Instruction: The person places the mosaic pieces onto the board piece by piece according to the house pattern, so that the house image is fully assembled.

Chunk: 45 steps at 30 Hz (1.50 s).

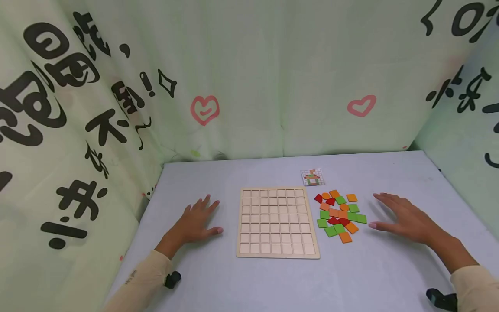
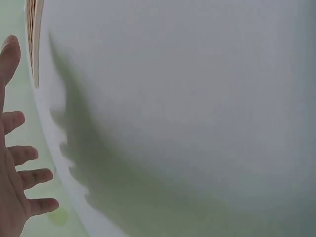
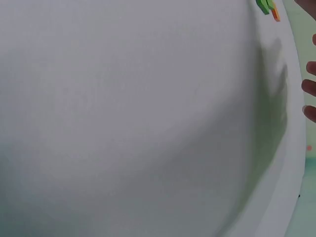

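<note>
A pale wooden grid board [image 1: 277, 223] with square cells lies on the white table, and no pieces sit in its cells. To its left hovers my left hand [image 1: 198, 221], fingers spread and holding nothing. My right hand [image 1: 407, 219] is held over the table right of a loose pile of flat pieces, fingers extended, also holding nothing. Among the pile are green pieces [image 1: 330, 231], orange pieces [image 1: 351, 198] and red pieces [image 1: 333, 221]. A small pattern card [image 1: 313, 177] with a coloured figure on a grid lies behind the pile. In the left wrist view the spread fingers [image 2: 35, 177] show at the edge.
The white-covered table [image 1: 273, 286] ends at a pale green curtain [image 1: 249, 78] printed with black characters and pink hearts. More curtain hangs along the left and right sides. Dark wrist camera mounts [image 1: 442, 299] sit at the sleeves.
</note>
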Tool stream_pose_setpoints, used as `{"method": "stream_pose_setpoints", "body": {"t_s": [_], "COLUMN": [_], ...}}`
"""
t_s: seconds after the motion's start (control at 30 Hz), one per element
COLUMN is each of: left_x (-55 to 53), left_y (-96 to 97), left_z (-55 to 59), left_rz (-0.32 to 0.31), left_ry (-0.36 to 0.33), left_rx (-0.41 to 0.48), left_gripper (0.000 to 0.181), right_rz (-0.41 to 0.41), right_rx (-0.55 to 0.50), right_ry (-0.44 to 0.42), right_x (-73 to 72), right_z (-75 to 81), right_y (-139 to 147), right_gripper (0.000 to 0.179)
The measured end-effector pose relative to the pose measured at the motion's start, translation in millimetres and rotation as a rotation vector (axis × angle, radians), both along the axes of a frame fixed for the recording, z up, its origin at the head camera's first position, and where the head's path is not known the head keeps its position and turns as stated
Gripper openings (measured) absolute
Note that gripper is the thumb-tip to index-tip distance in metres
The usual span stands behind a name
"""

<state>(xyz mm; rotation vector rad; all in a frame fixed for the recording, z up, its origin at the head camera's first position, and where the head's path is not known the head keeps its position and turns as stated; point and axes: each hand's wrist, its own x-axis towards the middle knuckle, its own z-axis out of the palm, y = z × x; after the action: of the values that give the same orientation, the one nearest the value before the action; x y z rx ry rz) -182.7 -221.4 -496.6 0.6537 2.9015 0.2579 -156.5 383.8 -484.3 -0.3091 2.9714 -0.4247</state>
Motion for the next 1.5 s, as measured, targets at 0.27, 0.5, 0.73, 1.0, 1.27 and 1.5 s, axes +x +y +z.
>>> {"method": "stream_pose_setpoints", "body": {"t_s": [0.27,0.5,0.73,1.0,1.27,1.5], "left_x": [12.8,26.3,34.1,35.2,35.0,36.8], "left_y": [29.9,48.4,57.3,60.6,63.3,65.0], "left_z": [3.7,2.2,0.3,-6.4,-8.3,-7.3], "left_rz": [-0.124,-0.191,-0.202,-0.214,-0.203,-0.192], "left_ry": [-0.036,-0.067,-0.121,-0.105,-0.089,-0.085], "left_rx": [0.008,0.014,0.004,-0.036,-0.076,-0.08], "left_gripper": [0.09,0.093,0.096,0.101,0.103,0.103], "right_rz": [0.007,0.059,0.083,0.082,0.102,0.121], "right_rx": [-0.078,-0.082,-0.038,-0.023,-0.012,-0.022], "right_ry": [-0.017,0.023,0.06,0.113,0.128,0.102], "right_x": [3.2,6.9,5.4,3.5,2.1,-0.4], "right_z": [4.1,2.0,-6.4,-14.8,-17.0,-15.0], "right_y": [-21.1,-34.3,-39.7,-42.8,-41.9,-40.5], "right_gripper": [0.091,0.066,0.048,0.034,0.034,0.033]}}
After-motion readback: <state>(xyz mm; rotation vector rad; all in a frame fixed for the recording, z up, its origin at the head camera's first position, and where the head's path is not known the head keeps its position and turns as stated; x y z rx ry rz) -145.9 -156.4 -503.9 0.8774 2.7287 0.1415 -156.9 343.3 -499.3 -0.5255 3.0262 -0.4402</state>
